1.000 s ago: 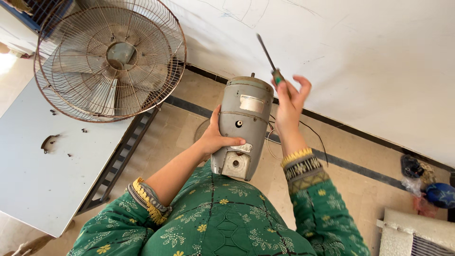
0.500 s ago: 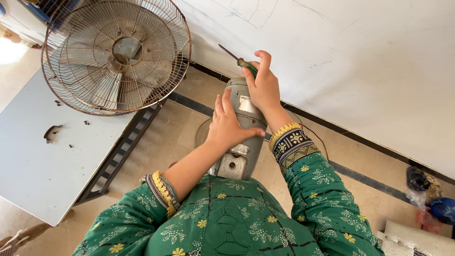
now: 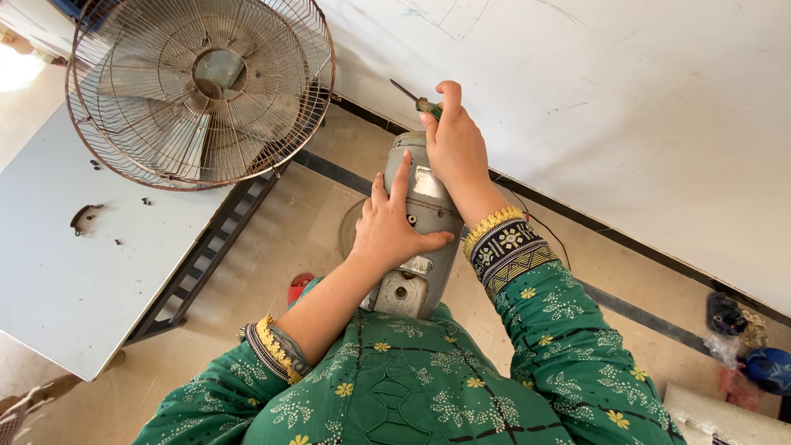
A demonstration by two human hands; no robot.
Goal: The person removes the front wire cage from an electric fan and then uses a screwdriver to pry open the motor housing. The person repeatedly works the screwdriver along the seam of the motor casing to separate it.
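- Your left hand (image 3: 394, 232) lies flat, fingers spread, on the grey motor housing (image 3: 428, 216) standing between your knees.
- Your right hand (image 3: 454, 144) is clamped round the screwdriver (image 3: 417, 100) at the housing's far end, the shaft slanting far-left.
- The housing's long axis runs near to far.

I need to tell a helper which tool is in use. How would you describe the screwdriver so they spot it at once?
Start at the grey fan motor housing in front of the person in green sleeves. The right hand rests at its far end, gripping the screwdriver. It is the only slim tool there: green handle, thin dark shaft slanting toward the white wall.
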